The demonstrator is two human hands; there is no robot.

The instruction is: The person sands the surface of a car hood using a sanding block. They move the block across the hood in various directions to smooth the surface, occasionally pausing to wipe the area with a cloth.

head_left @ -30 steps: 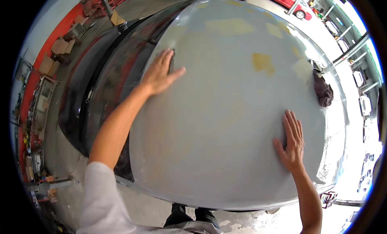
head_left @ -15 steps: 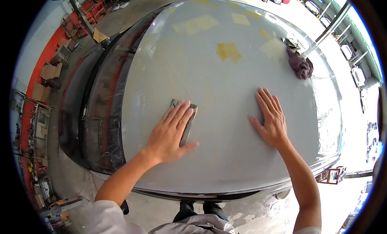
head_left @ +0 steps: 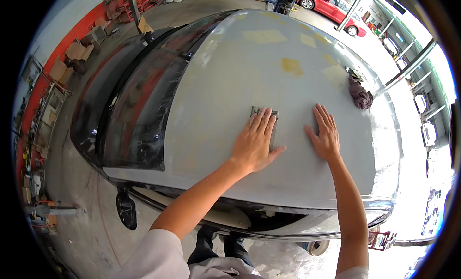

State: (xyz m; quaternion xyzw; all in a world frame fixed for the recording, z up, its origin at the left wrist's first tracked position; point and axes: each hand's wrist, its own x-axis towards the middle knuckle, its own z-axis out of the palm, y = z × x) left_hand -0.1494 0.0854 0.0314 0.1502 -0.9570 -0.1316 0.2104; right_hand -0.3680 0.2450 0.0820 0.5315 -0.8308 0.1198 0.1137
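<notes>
My left hand [head_left: 254, 142] lies flat over a dark grey-green sheet of sandpaper [head_left: 274, 133], pressing it against the grey car roof [head_left: 211, 120]. The sheet's far edge and right edge show past the fingers; its underside is hidden. The left thumb sticks out to the right. To the right, my right hand [head_left: 326, 135] rests palm down on the bare roof with its fingers spread and holds nothing. Yellowish patches [head_left: 292, 66] mark the roof beyond both hands.
A crumpled dark purple cloth [head_left: 360, 94] and small dark sheets [head_left: 354, 73] lie at the roof's far right. The windshield [head_left: 144, 111] slopes away on the left; a side mirror [head_left: 126, 211] juts out near me. A metal post [head_left: 410, 65] rises at the right.
My left hand has slid the sandpaper to the right across the roof, closer to my right hand. My right hand stays on about the same spot. The view has shifted, showing the side mirror.
</notes>
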